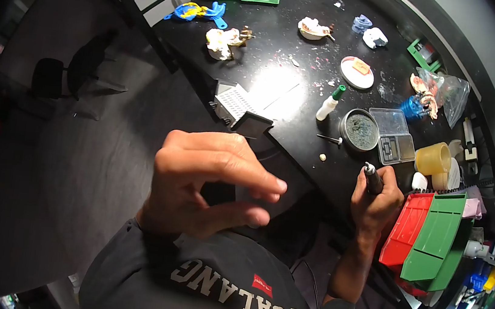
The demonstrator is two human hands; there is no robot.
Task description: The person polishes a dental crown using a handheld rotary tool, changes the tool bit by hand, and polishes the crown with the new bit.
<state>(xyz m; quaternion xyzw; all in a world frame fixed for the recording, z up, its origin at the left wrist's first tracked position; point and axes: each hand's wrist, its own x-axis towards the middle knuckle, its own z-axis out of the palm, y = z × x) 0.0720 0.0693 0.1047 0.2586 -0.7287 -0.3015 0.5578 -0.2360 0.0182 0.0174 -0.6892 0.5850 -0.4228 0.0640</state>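
My left hand [214,178] is raised in front of my chest, off the table's edge. Its thumb and fingers curve toward each other with a gap between the tips, and nothing shows in that gap. In my right hand [376,200] is a dark rotary handpiece [373,180] with a metal tip pointing up and away from me. Just beyond it on the black table lie a small cream-coloured piece [322,157], a screw-like metal pin [330,139] and a round tin [360,131] of dark grey material. A white bottle with a green cap [329,106] stands beside the tin.
A pocket scale [396,148] and a yellow cup [433,158] stand right of the tin. Red [407,227] and green bins [434,237] flank my right forearm. Plaster casts [223,43], blue impression trays [197,13] and a white dish [355,80] lie farther back.
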